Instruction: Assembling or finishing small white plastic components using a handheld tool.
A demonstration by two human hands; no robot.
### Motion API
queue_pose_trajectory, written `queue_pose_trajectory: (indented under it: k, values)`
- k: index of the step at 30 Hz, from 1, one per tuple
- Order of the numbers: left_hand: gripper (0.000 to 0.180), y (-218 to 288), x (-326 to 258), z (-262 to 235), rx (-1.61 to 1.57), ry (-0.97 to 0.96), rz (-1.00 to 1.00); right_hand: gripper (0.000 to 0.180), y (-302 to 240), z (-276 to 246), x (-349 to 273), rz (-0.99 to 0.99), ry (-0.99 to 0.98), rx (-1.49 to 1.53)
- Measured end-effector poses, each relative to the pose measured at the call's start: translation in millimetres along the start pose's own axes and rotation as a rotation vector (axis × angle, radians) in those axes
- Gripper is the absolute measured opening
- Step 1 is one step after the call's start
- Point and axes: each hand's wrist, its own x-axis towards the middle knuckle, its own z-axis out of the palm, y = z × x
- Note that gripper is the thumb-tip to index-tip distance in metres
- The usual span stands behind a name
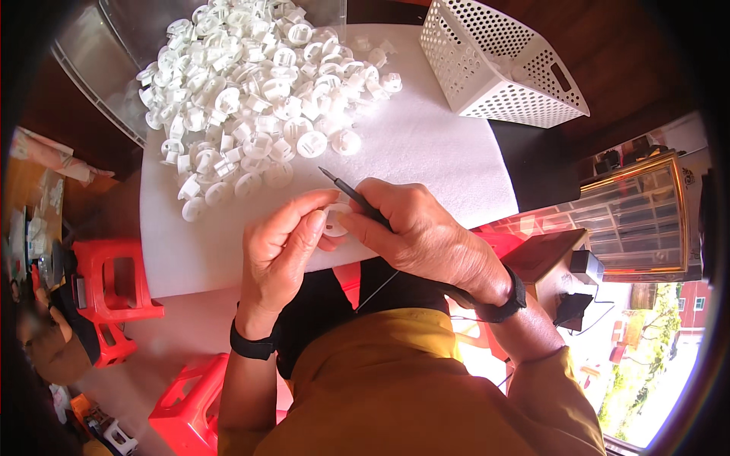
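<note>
Between the thumb and fingers of my left hand (280, 245) is a small round white plastic part (335, 219), its flat disc face showing. My right hand (414, 228) grips a dark pen-shaped tool (351, 191) with a pointed tip, which sticks out up and to the left, past the part. The right thumb and fingertips also reach the part's right edge. Just beyond both hands, a big heap of similar white plastic parts (251, 99) is spread over the white foam sheet (449, 167) on the table.
A white perforated basket (517, 99) stands at the far right of the table, and a clear plastic bin (125, 83) at the far left. Red plastic stools (114, 277) are on the floor to the left. Dark boxes and cords sit by the window at right.
</note>
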Motion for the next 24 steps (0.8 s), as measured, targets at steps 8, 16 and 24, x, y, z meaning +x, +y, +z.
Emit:
queue_pose_trajectory:
  k: [8,16,24]
  values:
    - [0.025,0.4,-2.3,-1.6,-0.021,-0.023,-0.039,0.024,-12.7,-56.8,-8.6,0.252,0.08,-0.115]
    - [0.027,1.7,-3.0,-1.6,0.014,-0.025,-0.023,0.015,29.3,-161.5,12.1,0.314,0.626,-0.01]
    - [0.027,-5.0,-2.6,-3.6,0.012,-0.039,-0.007,0.021,-21.4,-93.6,21.0,0.227,0.409,0.149]
